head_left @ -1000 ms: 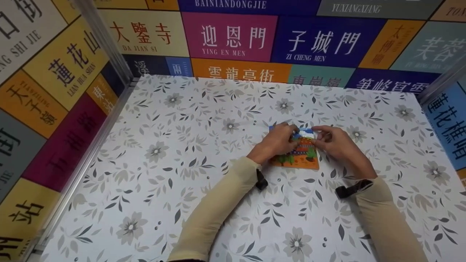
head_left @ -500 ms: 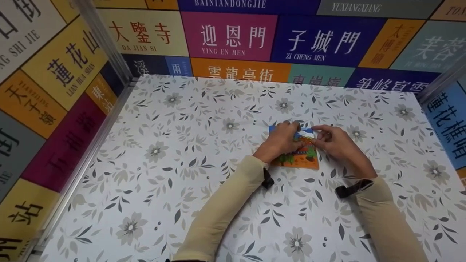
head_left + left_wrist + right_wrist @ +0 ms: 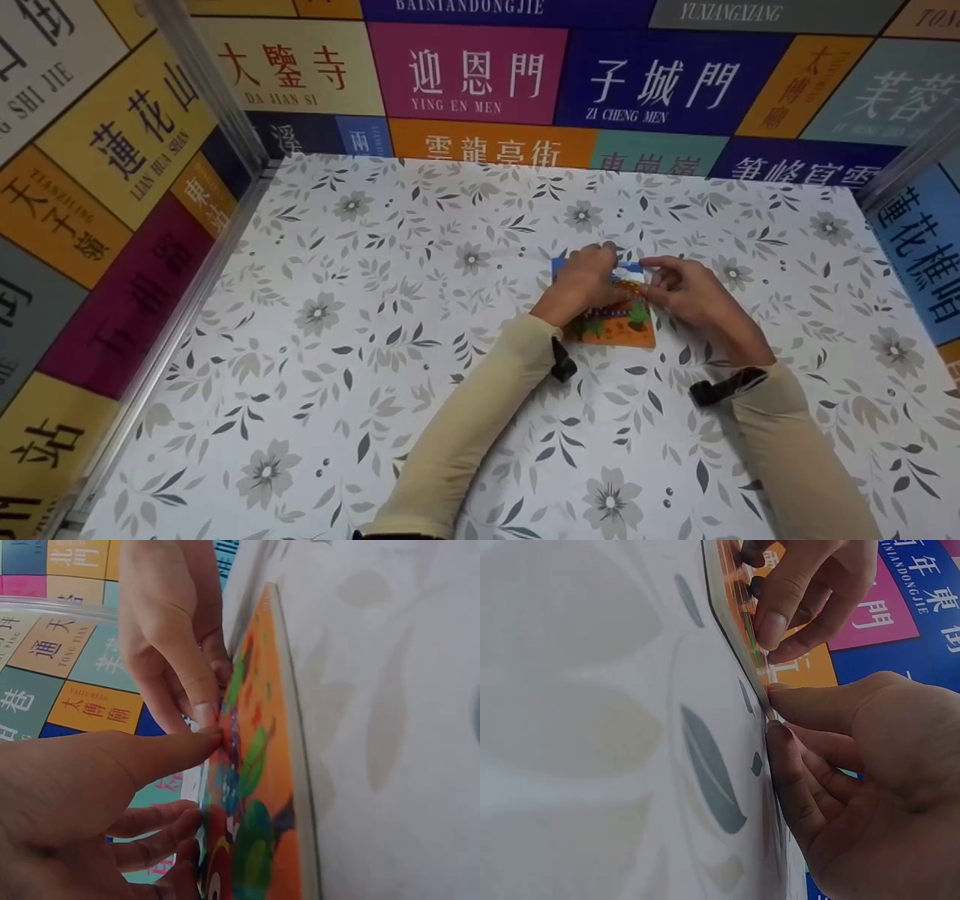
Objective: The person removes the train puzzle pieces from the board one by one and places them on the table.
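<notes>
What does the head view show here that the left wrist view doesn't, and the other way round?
Only the head view shows the whole flowered table, the sign-covered walls around it, both sleeves, and the colourful picture board lying flat between the hands. Only the left wrist view shows the board's thin edge close up and the left hand's thumb tip meeting a fingertip of the right hand on its face. Both show the left hand and right hand on the board.

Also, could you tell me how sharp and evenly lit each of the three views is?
Head view: even light, sharp, the colourful picture board crisp between both hands. Left wrist view: the board is soft and smeared, the left hand near and blurred. Right wrist view: the floral tablecloth is washed out and unfocused.
</notes>
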### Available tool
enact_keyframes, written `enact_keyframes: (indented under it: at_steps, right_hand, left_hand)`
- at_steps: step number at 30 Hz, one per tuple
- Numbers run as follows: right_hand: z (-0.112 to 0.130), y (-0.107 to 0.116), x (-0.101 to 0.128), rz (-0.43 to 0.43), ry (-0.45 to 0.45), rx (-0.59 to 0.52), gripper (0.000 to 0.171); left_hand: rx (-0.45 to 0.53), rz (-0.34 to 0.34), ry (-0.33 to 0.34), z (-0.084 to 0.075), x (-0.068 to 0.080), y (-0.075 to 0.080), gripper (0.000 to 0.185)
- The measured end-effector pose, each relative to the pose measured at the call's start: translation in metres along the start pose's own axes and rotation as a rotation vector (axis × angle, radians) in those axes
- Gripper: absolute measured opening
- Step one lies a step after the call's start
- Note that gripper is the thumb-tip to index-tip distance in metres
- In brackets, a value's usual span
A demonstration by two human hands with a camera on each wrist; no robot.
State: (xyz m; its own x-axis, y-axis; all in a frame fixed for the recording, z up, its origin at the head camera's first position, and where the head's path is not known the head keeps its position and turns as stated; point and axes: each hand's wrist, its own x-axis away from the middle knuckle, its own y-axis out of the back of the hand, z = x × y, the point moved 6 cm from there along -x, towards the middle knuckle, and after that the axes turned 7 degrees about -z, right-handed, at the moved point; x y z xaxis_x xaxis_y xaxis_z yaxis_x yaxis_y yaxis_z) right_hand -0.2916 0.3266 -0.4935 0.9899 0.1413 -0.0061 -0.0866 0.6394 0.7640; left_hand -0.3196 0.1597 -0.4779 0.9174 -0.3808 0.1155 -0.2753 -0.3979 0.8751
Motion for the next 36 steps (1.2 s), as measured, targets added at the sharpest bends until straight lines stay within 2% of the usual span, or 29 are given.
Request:
enact_keyframes:
  at_steps: [3, 6, 17, 26, 31, 36]
  right_hand:
    - [0.001, 0.001, 0.001, 0.021, 0.011, -0.001, 0.050]
    - [0.001, 0.002, 0.002, 0.042, 0.010, -0.001, 0.051]
    - [0.000, 0.001, 0.002, 0.051, 0.027, -0.024, 0.053]
    - [-0.002, 0.002, 0.002, 0.057, 0.024, -0.023, 0.054]
    - [-0.001, 0.002, 0.003, 0.049, 0.014, -0.035, 0.053]
    - [0.002, 0.001, 0.004, 0.044, 0.026, -0.014, 0.049]
  left_hand:
    - [0.005, 0.019, 0.028, -0.001, 0.000, 0.000, 0.049]
    - [0.004, 0.015, 0.024, -0.002, 0.000, 0.000, 0.048]
    - [-0.115, -0.015, -0.034, -0.013, 0.005, -0.005, 0.063]
    - [-0.116, -0.018, -0.100, -0.019, 0.003, -0.002, 0.058]
    - [-0.109, 0.006, -0.024, -0.018, 0.001, -0.006, 0.063]
    - [-0.115, -0.001, 0.059, -0.021, -0.002, -0.009, 0.073]
